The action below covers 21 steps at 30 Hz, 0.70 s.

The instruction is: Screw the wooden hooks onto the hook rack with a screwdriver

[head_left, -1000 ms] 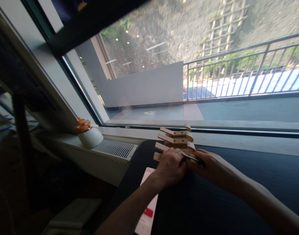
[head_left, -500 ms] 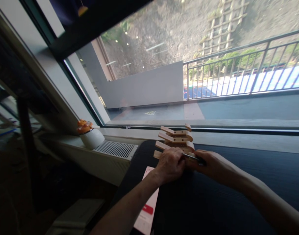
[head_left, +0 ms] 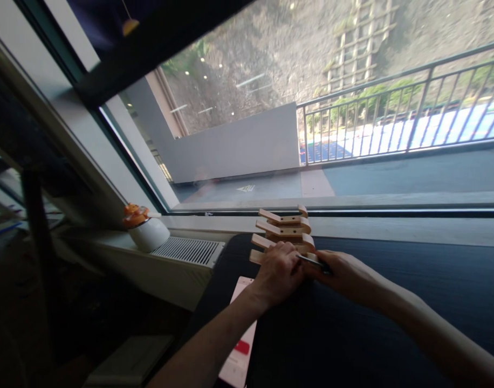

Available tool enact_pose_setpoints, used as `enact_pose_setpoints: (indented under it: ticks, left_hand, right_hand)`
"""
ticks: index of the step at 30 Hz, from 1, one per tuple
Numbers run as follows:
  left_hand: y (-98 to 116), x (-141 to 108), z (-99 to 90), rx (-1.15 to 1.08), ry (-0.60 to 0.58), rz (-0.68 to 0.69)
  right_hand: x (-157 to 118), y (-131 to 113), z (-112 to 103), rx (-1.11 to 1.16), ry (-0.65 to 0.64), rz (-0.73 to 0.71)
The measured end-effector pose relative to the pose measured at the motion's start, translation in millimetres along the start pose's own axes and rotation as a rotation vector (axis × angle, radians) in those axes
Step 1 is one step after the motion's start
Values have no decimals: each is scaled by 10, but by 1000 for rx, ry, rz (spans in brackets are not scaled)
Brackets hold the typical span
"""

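Observation:
A pale wooden hook rack lies on the black desk near the window, its several curved hooks in a row with dark screw holes. My left hand is closed on the rack's near end, covering part of it. My right hand is closed around the dark handle of a screwdriver. Its slim metal shaft points left across the nearest hook, towards my left fingers. Those fingers hide the tip, so I cannot see what it touches.
A phone with a pink-white screen lies partly under my left forearm. The black desk reaches the sill below a large window. To the left, a white pot with an orange top stands beside a vent grille.
The whole view has shifted slightly, so everything sits a little further left in the picture. Both hands keep nearly the same grip and place on the rack and screwdriver.

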<state>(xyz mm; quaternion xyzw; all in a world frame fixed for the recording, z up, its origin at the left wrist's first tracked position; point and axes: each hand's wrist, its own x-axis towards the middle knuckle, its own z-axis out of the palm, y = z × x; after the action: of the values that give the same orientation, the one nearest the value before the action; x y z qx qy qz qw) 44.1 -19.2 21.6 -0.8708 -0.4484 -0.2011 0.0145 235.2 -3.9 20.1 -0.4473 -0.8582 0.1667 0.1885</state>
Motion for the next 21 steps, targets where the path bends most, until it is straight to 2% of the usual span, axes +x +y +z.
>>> enact_pose_setpoints:
  ticks: [4, 10, 15, 21]
  left_hand:
    - [-34, -4, -48, 72, -59, 120]
    - [-107, 2, -88, -40, -109, 68]
    - [-69, -22, -80, -34, -66, 33]
    - [-80, 58, -153, 127, -141, 144]
  right_hand:
    - [-28, -3, 11, -37, 7, 4]
    - [-31, -69, 33, -40, 3, -9]
    - [-27, -62, 12, -10, -3, 10]
    - [-37, -59, -23, 27, -20, 24]
